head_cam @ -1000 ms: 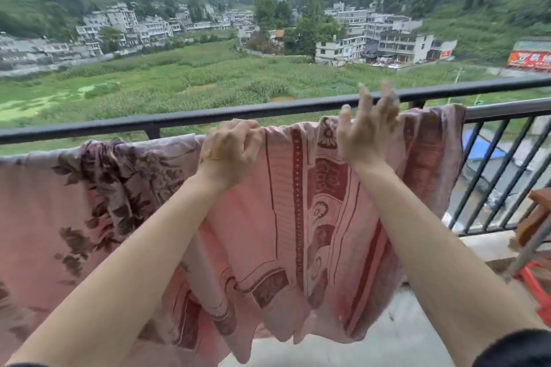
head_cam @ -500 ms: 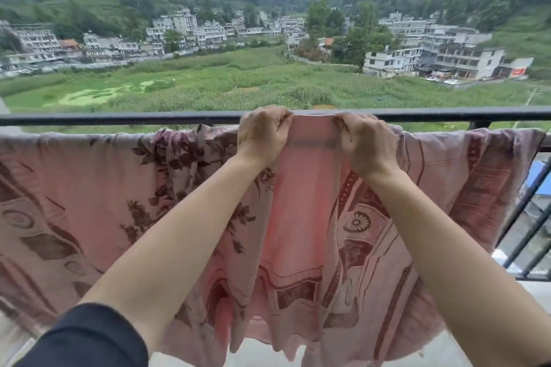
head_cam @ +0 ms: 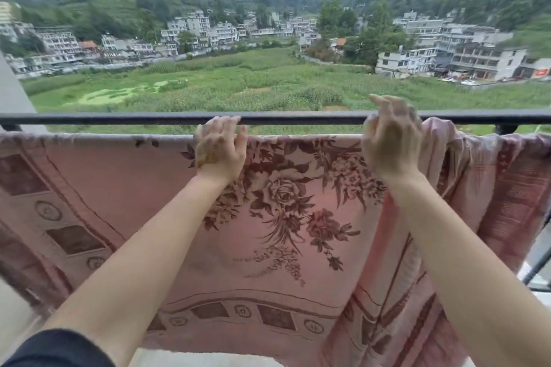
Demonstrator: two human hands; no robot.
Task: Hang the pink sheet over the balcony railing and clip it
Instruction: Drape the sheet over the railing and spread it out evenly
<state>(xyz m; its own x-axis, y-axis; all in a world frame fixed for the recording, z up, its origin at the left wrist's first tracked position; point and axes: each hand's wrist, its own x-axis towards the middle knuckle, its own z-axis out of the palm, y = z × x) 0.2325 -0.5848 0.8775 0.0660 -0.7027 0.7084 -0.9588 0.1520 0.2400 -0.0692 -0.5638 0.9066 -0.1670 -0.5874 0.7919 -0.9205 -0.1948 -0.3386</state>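
The pink sheet (head_cam: 286,217) hangs as a broad, soft curtain from a lower bar of the balcony railing (head_cam: 119,118), its top edge running in a nearly straight line just beneath the round, dark metal top rail. The cloth is thin woven fabric, dusty pink, printed in brown-maroon: a large rose bouquet between the two hands, and a curved border of rectangles and small round medallions below and to the left of the left hand's fingers.

The left hand (head_cam: 219,152) lies palm-down on the sheet's top edge, its fingers (head_cam: 229,125) spread and loosely curled up over the top rail; they press rather than pinch, and no fold is gathered in them. The right hand (head_cam: 390,143) is blurred, held at the same edge well to the right, its fingers (head_cam: 384,107) raised and partly opened above the rail; whether the lower fingers have hold of the cloth cannot be told.

Just to the right of the right hand's fingers the sheet bunches into a thick, rumpled fold (head_cam: 441,140) lying against the top rail, and beyond that it falls in long vertical pleats with a striped border. A black sleeve (head_cam: 56,348) covers the upper left arm; both forearms are bare.
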